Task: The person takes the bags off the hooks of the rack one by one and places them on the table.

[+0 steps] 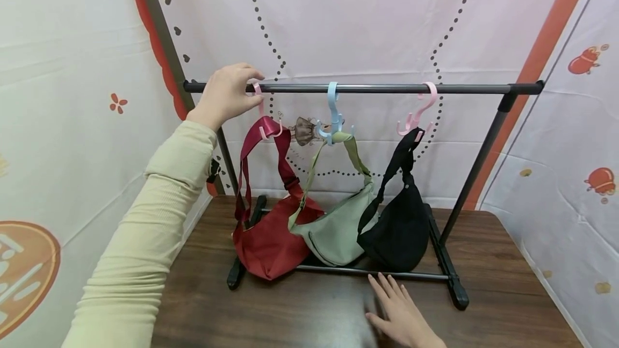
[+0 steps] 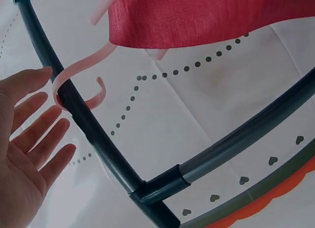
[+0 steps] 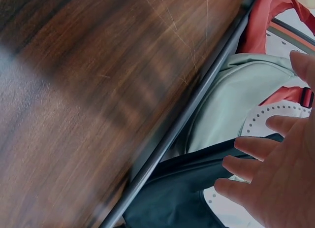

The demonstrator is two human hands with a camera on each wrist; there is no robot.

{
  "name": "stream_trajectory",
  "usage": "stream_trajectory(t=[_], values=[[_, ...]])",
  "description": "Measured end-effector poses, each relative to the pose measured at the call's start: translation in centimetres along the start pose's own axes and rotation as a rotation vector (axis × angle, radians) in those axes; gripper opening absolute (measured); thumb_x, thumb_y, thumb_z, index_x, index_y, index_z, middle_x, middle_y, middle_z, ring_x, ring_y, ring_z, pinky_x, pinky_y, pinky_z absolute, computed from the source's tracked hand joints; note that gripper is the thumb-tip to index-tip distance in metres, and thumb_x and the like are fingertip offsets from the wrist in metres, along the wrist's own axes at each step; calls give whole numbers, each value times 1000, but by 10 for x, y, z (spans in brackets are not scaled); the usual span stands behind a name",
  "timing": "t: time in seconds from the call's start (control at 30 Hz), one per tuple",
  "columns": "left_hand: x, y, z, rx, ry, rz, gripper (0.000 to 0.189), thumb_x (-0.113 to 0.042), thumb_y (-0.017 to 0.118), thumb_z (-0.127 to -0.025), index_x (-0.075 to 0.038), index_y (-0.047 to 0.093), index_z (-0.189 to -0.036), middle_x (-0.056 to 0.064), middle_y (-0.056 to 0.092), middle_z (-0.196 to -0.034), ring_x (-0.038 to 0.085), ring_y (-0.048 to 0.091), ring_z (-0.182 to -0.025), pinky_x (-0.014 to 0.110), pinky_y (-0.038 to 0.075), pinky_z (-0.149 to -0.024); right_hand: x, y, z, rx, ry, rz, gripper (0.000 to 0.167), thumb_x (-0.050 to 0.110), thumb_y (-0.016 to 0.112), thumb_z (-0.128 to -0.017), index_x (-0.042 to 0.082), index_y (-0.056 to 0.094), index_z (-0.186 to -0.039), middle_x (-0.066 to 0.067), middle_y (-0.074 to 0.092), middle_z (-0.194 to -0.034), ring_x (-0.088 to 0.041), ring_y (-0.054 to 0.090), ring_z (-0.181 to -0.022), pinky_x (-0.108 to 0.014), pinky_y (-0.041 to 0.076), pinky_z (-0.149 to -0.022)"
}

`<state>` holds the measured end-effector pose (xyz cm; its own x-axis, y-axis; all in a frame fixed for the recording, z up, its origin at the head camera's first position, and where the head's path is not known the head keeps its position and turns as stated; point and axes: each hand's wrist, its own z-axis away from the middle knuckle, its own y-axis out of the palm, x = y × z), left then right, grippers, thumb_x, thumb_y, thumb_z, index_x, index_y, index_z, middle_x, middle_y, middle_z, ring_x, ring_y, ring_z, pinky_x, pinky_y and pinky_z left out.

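At the left of the rack, my left hand (image 1: 229, 95) is beside a pink hook (image 1: 259, 98) on the black top bar (image 1: 377, 88). The left wrist view has this hand (image 2: 27, 144) with fingers extended and the thumb tip at the bar. From that hook hangs a red bag (image 1: 273, 240) by its strap (image 2: 167, 26). A pale green bag (image 1: 338, 232) hangs mid-bar on a blue hook (image 1: 333, 106), and a black bag (image 1: 398, 230) on another pink hook (image 1: 427, 102). My right hand (image 1: 401, 313) is low, fingers spread, near the lower bar.
The black rack stands on a brown wooden table (image 1: 488, 283); its lower bar (image 1: 338, 269) runs in front of the bags. One rack foot (image 1: 456, 291) reaches forward at the right. Printed white cloth (image 1: 362, 26) surrounds the table at back and sides.
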<state>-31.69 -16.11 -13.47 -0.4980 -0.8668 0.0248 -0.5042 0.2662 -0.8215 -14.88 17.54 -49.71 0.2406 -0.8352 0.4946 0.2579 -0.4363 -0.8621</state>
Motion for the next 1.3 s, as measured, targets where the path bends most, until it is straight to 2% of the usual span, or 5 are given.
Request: stream_trajectory(t=[0.23,0.5,0.7,0.97,1.3], values=[[5,-1,-5,73,-42,37,33,-16,63,-81,2,62,-109,17,59,-114,33,52,-107,44,39,-93,2,4,-3,24,-25,3,77,57,52,-82,11,31,-141,-22,31,-142,-44,23,-130,-65,17,-97],[14,5,-3,27,-48,95,24,-11,56,-81,2,66,-99,15,62,-103,27,54,-88,39,41,-81,5,7,-6,46,-29,6,77,58,50,-83,10,32,-141,-21,32,-142,-43,24,-129,-65,18,-97],[14,9,-2,-9,-47,121,22,-8,53,-80,2,67,-95,14,63,-100,25,54,-82,35,41,-74,6,8,-7,42,-41,17,78,60,49,-83,11,31,-141,-20,31,-142,-43,24,-130,-64,18,-98],[11,12,-1,-27,-77,144,26,-8,55,-80,2,67,-101,14,64,-99,25,55,-81,33,42,-72,18,-3,-16,-60,-100,88,77,59,50,-83,11,33,-141,-19,33,-141,-41,26,-129,-61,23,-98],[10,11,-3,-23,-91,162,23,-7,55,-79,0,68,-96,13,65,-92,21,54,-77,31,39,-69,51,-40,-31,-222,-260,232,67,48,52,-87,8,36,-139,-18,33,-142,-37,29,-130,-53,27,-101]])
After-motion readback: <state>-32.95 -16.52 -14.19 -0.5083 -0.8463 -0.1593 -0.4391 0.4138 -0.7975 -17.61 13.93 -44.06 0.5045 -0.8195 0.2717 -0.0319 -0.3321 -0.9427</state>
